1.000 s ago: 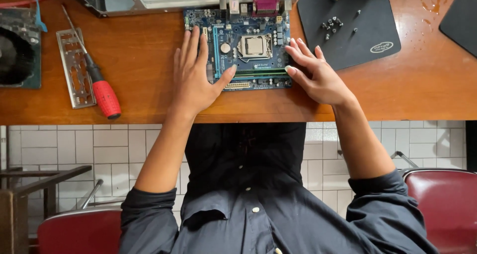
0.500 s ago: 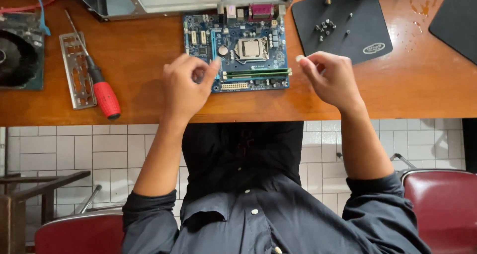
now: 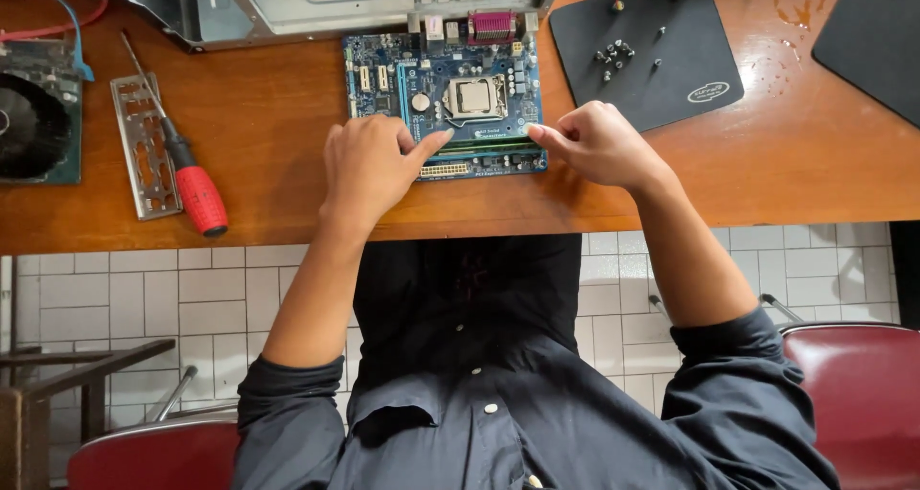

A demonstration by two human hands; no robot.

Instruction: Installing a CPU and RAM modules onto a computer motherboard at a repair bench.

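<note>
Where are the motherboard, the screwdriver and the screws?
motherboard (image 3: 383,92): head view, blue board left of the socket.
screwdriver (image 3: 198,195): head view, red handle.
screws (image 3: 613,53): head view, cluster on the black mat.

Single head view, looking straight down, close over wooden desk; lap and chairs below.

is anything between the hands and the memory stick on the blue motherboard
Nothing visible. The left hand and right hand each have a fingertip at an end of the green memory stick on the motherboard. The screwdriver and the mat with screws lie off to the sides.
</note>
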